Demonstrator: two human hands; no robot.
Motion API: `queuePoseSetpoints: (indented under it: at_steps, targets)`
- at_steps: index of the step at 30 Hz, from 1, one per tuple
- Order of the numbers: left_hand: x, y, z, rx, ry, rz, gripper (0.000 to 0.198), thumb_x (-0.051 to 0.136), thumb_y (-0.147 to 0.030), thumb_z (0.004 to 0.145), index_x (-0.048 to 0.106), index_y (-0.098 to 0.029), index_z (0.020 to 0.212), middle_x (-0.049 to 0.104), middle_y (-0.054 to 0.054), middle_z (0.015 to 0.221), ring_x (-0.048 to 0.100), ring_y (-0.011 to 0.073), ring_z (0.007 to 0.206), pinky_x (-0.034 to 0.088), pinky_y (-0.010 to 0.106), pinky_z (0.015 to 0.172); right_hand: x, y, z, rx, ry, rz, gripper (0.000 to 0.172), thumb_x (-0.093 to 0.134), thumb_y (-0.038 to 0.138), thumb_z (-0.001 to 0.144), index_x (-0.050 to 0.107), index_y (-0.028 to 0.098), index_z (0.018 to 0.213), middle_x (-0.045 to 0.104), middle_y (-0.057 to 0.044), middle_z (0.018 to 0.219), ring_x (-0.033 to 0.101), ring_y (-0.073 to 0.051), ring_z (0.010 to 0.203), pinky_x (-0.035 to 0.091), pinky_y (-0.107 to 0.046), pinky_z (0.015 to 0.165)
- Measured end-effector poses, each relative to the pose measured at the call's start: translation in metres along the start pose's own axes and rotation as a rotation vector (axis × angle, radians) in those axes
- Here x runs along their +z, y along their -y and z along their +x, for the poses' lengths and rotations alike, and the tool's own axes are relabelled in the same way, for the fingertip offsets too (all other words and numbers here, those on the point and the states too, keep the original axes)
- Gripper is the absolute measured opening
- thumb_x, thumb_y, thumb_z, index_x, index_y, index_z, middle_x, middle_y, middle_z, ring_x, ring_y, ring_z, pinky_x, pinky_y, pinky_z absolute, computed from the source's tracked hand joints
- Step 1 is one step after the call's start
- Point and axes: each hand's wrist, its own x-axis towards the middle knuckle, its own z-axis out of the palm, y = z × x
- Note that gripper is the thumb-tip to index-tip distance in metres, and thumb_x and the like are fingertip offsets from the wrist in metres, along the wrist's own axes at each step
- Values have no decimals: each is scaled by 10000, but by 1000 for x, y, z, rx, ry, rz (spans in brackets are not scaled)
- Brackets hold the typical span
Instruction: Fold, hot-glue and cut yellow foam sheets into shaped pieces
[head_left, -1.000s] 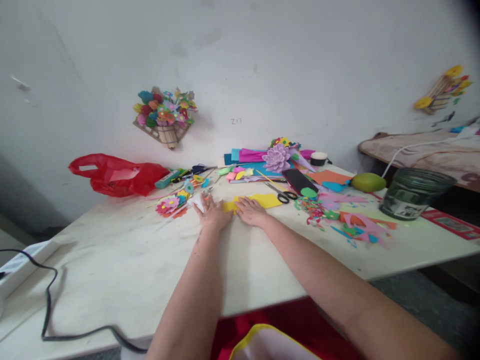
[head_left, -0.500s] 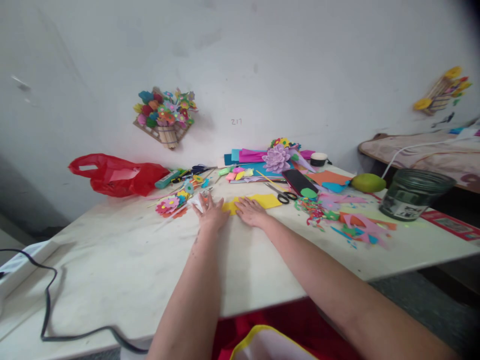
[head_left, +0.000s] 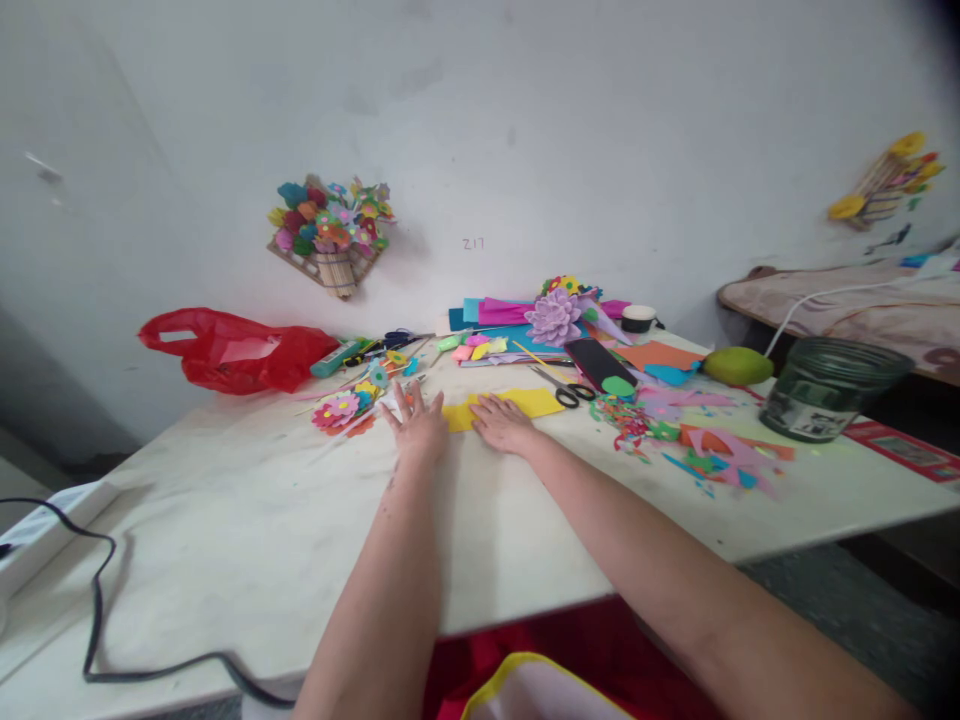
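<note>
A yellow foam sheet [head_left: 525,403] lies flat on the white table [head_left: 247,530], far from me. My right hand [head_left: 501,423] rests flat on its near edge, fingers stretched out. My left hand [head_left: 418,425] lies just left of the sheet with fingers spread, palm down on the table, close to the sheet's left corner. Small foam flowers [head_left: 339,408] on sticks lie to the left of that hand. Black-handled scissors [head_left: 564,388] lie just right of the sheet.
Coloured foam sheets and a purple paper flower [head_left: 553,316] pile at the back. Scraps [head_left: 705,445] litter the right side, by a dark jar [head_left: 825,390] and a green fruit [head_left: 736,366]. A red plastic bag [head_left: 240,348] sits back left; a black cable [head_left: 97,600] runs front left.
My left hand has slid slightly left and its fingers have spread wider, uncovering more of the yellow sheet's left end. The right hand has stayed in place.
</note>
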Motion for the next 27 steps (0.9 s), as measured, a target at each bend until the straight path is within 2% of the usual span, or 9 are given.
queuePoseSetpoints:
  at_steps: [4,10,20,27]
  targets:
    - [0,-3,-1,48,-50,-15,502,292,-435,811,342,-342,1302,36,-25,1463,-267,264,1250,-168,570,959,2,-1,2,-14,-7,-2,518,193,388,877,254,224,1365,133,3,1449,79,-181,1322,72,-395,1052]
    - [0,-8,-3,87,27,-30,696,304,-656,711,326,-315,1318,28,1,1462,-269,284,1245,-180,570,949,2,-1,1,-18,-13,-9,523,185,395,879,249,218,1367,137,1,1449,75,-181,1322,70,-392,1053]
    - [-1,-4,0,21,94,-40,636,364,-587,719,335,-343,1306,10,-8,1462,-293,294,1226,-189,598,920,2,-1,2,-9,-7,2,525,177,396,879,242,218,1370,120,9,1452,67,-179,1322,58,-392,1054]
    - [0,1,0,10,60,-35,563,377,-505,756,348,-351,1297,27,-14,1462,-263,302,1242,-167,601,930,-2,1,-1,4,17,6,526,183,389,877,230,220,1373,110,15,1453,54,-162,1323,47,-374,1053]
